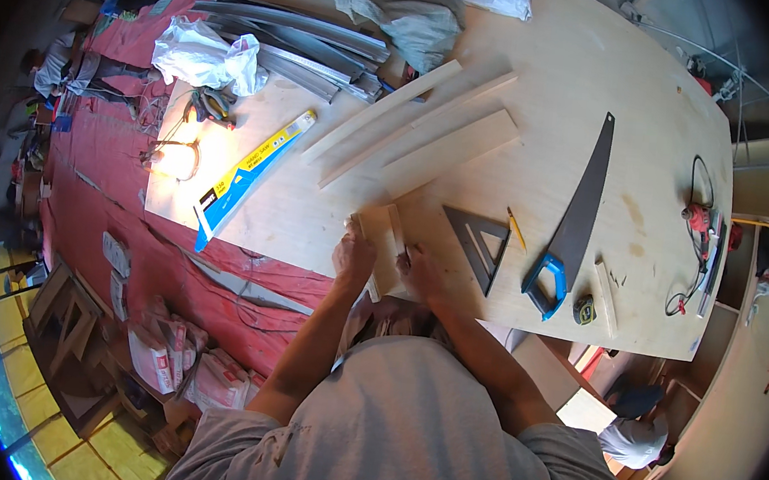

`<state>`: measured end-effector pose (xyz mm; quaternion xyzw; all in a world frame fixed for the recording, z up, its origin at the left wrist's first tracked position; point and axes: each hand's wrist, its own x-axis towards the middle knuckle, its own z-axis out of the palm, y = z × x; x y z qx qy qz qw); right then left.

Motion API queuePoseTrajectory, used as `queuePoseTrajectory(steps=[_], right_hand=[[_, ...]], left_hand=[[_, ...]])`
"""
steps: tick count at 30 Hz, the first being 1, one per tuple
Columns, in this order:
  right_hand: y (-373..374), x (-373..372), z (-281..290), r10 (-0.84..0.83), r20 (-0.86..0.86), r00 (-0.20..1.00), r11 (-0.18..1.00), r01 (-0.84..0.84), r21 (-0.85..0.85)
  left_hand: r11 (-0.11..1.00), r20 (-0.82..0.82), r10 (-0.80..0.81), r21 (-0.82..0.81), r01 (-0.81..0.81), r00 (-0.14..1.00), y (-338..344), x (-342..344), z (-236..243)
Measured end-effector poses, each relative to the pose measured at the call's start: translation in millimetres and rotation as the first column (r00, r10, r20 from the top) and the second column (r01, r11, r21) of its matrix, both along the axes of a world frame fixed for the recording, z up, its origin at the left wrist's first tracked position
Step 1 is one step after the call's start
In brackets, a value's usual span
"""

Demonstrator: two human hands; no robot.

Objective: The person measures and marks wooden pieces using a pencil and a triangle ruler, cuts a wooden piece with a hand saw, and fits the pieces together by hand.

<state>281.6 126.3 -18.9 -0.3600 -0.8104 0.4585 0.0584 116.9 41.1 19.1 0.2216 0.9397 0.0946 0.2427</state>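
At the near edge of the plywood table, my left hand [354, 254] is closed on the left side of a short pale wooden board [383, 240]. My right hand [422, 273] is closed at the board's right side, with a small dark thing at its fingertips that I cannot make out. Just right of my hands lies a dark triangular set square [480, 247], with a yellow pencil [518, 230] beside it. Further right is a handsaw [579, 207] with a blue handle, and a tape measure [584, 310] near a narrow wood offcut [606, 299].
Several long wooden strips [452, 150] lie beyond my hands. Metal profiles [302, 36] and a white plastic bag [208, 55] sit at the far left, near a blue-yellow saw sleeve [253, 178] and a bright lamp [175, 159]. A red power tool [699, 218] with a cord lies far right.
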Motion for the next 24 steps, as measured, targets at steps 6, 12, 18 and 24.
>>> queuePoseTrajectory(steps=[6, 12, 18, 24], right_hand=[[0.4, 0.9, 14.6, 0.023, -0.014, 1.000, 1.000, -0.023, 0.016], [23.3, -5.5, 9.1, 0.012, -0.026, 1.000, 0.930, -0.021, -0.368], [22.7, -6.9, -10.5, 0.078, -0.077, 0.994, 0.988, -0.087, -0.128], [26.2, -13.8, 33.9, 0.167, 0.154, 0.974, 0.986, -0.161, -0.053]], left_hand=[[0.999, 0.024, -0.016, 0.036, 0.015, 1.000, -5.5, -4.3, 0.6], [0.995, 0.042, -0.031, 0.097, 0.027, 0.999, -1.2, -7.5, 6.0], [0.999, 0.056, 0.005, 0.052, -0.008, 0.998, 1.4, -11.1, 5.8], [0.994, 0.045, 0.011, 0.105, -0.016, 0.999, -5.8, -12.3, 5.5]])
